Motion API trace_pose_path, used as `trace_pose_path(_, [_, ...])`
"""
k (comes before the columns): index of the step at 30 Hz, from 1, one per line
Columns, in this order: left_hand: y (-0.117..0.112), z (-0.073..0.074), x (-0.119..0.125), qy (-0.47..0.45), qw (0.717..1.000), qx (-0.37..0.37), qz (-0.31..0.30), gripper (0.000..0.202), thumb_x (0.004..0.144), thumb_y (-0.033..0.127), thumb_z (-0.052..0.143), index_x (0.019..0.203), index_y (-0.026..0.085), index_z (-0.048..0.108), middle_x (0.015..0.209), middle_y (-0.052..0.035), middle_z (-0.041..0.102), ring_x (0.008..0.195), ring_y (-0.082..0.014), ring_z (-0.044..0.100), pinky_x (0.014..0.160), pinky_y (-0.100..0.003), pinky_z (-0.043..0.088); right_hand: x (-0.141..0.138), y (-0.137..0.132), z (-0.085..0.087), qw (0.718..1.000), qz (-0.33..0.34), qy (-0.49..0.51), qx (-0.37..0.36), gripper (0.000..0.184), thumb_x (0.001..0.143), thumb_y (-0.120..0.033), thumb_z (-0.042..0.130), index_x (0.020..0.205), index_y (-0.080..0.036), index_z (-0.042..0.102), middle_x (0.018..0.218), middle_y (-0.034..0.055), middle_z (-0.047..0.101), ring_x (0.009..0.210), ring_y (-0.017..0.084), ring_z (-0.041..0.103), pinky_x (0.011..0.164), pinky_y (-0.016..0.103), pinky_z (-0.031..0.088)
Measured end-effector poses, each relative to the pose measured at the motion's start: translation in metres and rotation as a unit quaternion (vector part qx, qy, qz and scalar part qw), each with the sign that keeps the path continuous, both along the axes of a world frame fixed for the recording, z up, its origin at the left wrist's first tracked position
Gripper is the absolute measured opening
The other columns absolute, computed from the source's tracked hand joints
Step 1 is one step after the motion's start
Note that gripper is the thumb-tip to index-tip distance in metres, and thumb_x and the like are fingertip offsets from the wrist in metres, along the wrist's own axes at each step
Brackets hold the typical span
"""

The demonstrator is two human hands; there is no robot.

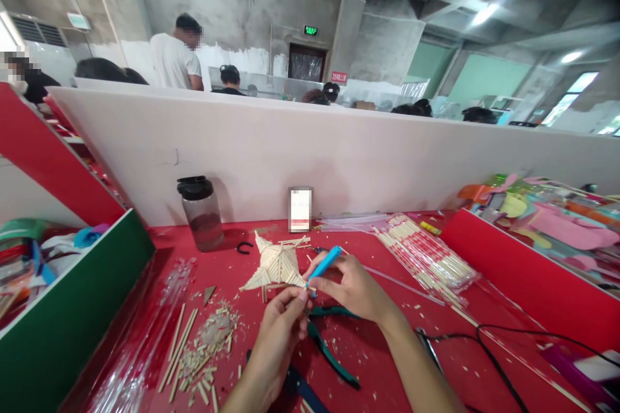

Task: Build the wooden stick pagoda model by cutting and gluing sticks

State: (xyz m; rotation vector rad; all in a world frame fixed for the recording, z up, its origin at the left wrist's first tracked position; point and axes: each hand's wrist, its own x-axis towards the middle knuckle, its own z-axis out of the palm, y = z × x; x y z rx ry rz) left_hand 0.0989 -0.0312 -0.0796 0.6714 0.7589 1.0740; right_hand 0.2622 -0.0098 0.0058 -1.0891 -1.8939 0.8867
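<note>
A star-shaped piece made of glued wooden sticks [277, 264] rests on the red table [387, 342]. My left hand [281, 329] is closed, its fingertips pinching the near right edge of that piece. My right hand [349, 287] is wrapped around a blue pen-shaped tool [323, 266], whose tip points down at the same edge, right beside my left fingertips. Green-handled pliers [329, 352] lie on the table just under my hands.
Cut stick bits [208, 348] and loose sticks lie at the left. A dark-lidded bottle [201, 213] stands by the white partition [339, 155]. Bundled sticks [426, 258] lie at the right, a black cable [494, 355] beyond. Red and green bins flank the table. Other people work behind the partition.
</note>
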Motion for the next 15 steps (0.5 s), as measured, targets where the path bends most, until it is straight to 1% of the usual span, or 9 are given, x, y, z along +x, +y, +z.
trace_pose_path(6, [-0.0001, -0.0006, 0.0006, 0.007, 1.000, -0.002, 0.001, 0.041, 0.073, 0.051, 0.082, 0.081, 0.015, 0.064, 0.063, 0.0058, 0.054, 0.045, -0.0018, 0.037, 0.043, -0.015, 0.029, -0.0017, -0.0009, 0.0019, 1.000, -0.001, -0.011, 0.007, 0.010, 0.089, -0.032, 0.072, 0.087, -0.023, 0.074, 0.084, 0.0004, 0.077, 0.089, 0.020, 0.072, 0.087, 0.029, 0.053])
trace_pose_path(15, [0.0004, -0.0010, 0.0014, 0.003, 1.000, -0.002, 0.004, 0.042, 0.071, 0.052, 0.083, 0.080, 0.015, 0.064, 0.064, 0.0056, 0.055, 0.044, -0.0016, 0.036, 0.043, -0.015, 0.029, -0.0033, -0.0004, 0.0015, 1.000, -0.001, -0.017, 0.005, 0.009, 0.089, -0.031, 0.071, 0.088, -0.022, 0.074, 0.089, 0.0011, 0.078, 0.089, 0.020, 0.072, 0.085, 0.028, 0.054])
